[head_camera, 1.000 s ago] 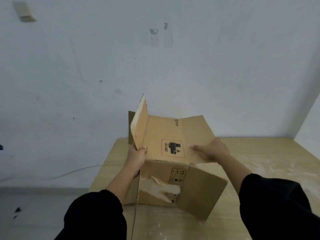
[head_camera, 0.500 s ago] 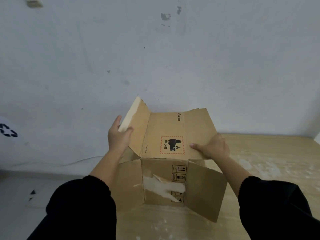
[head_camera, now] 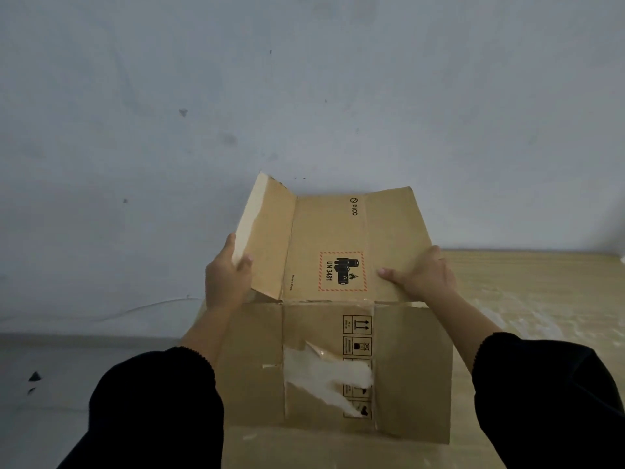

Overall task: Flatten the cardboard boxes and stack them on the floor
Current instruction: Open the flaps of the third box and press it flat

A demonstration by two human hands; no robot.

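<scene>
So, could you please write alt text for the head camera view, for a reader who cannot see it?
Two bare hands in black sleeves hold an opened cardboard box over a wooden table: the left hand grips a raised side flap, the right hand holds the other edge. The box shows a UN 3481 label; a grey wall stands behind.

Scene dimly and evenly lit; no light source can be located. A cold grey-blue cast is seen over the wall (head_camera: 304, 79), darker toward the top corners. Shadows are soft and faint; no hard edges are cast under the cardboard box (head_camera: 333, 299). No glare or blown highlights noted, though the torn white patch on the box is rendered nearly flat. The black sleeves (head_camera: 159, 411) are crushed to featureless dark. Wide-angle distortion is visible: the table (head_camera: 541, 299) edge and the floor line are bowed near the frame sides. Overall softness and compression smear are present; small print on the box is only partly legible.
</scene>
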